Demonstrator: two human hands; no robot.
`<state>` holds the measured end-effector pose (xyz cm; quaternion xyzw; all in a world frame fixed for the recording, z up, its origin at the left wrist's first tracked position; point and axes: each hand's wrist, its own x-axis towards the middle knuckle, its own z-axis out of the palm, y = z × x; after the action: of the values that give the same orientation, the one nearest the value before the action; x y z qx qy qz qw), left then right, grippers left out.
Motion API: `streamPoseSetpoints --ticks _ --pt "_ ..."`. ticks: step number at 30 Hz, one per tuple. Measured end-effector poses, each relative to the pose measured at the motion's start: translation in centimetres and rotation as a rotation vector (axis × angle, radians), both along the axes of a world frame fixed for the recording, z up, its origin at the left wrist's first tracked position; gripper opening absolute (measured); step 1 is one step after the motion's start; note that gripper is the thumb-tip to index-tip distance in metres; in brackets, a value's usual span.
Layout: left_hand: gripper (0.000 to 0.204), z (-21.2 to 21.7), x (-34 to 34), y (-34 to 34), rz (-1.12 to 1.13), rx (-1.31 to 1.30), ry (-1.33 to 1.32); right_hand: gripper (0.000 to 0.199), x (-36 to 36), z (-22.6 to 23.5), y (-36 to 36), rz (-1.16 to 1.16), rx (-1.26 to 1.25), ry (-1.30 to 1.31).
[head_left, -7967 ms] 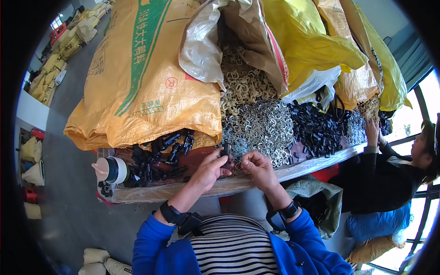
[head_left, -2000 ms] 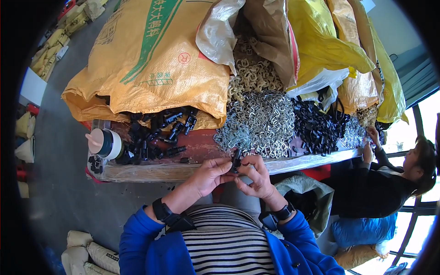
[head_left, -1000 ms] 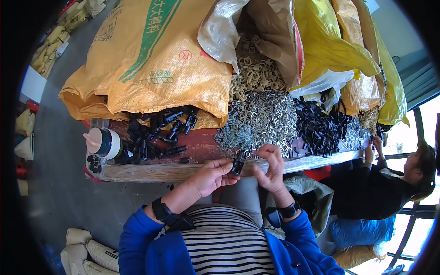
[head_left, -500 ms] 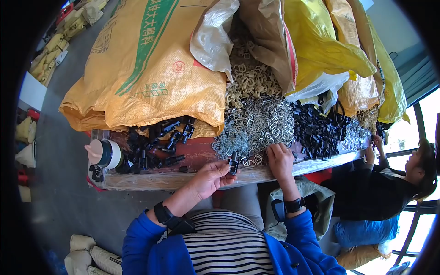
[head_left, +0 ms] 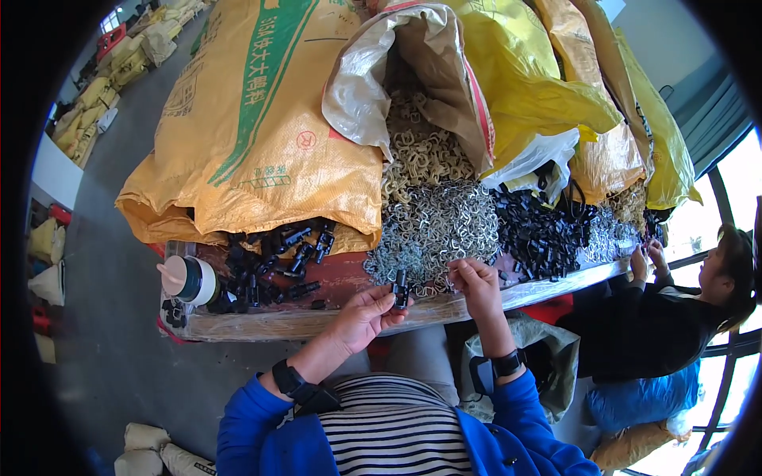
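My left hand (head_left: 359, 319) pinches a small black plastic fitting (head_left: 400, 289) upright between thumb and fingers, just over the table's near edge. To its right, my right hand (head_left: 481, 292) is closed in a pinch at the front of a heap of silver metal clips (head_left: 452, 222). Whatever lies between those fingertips is too small to make out. Behind the silver heap, beige clips (head_left: 425, 155) spill from an open sack (head_left: 444, 75). More black fittings (head_left: 266, 266) lie in a pile to the left, at the mouth of an orange woven sack (head_left: 262, 186).
A lidded cup (head_left: 189, 279) stands at the table's left end. Black pieces (head_left: 544, 234) are heaped to the right, below a yellow sack (head_left: 524, 87). A co-worker (head_left: 647, 317) handles things at the far right. The plastic-wrapped table edge (head_left: 278, 327) runs before me.
My right hand has drawn back slightly from the silver clips and to the left, its fingers now pinched. The black fitting stays in my left hand. The whole view has shifted slightly.
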<state>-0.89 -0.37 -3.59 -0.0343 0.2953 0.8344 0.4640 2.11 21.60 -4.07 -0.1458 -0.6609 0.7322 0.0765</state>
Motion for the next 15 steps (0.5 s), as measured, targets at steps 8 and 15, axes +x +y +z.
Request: streamPoseSetpoints --ticks 8,15 --pt "0.022 0.6 -0.7 0.9 0.048 0.006 0.077 0.02 -0.3 0.7 -3.5 0.027 -0.432 -0.135" --pt "0.027 0.9 -0.7 0.6 -0.077 0.116 0.135 0.024 0.4 0.6 -4.1 0.359 -0.506 -0.289"
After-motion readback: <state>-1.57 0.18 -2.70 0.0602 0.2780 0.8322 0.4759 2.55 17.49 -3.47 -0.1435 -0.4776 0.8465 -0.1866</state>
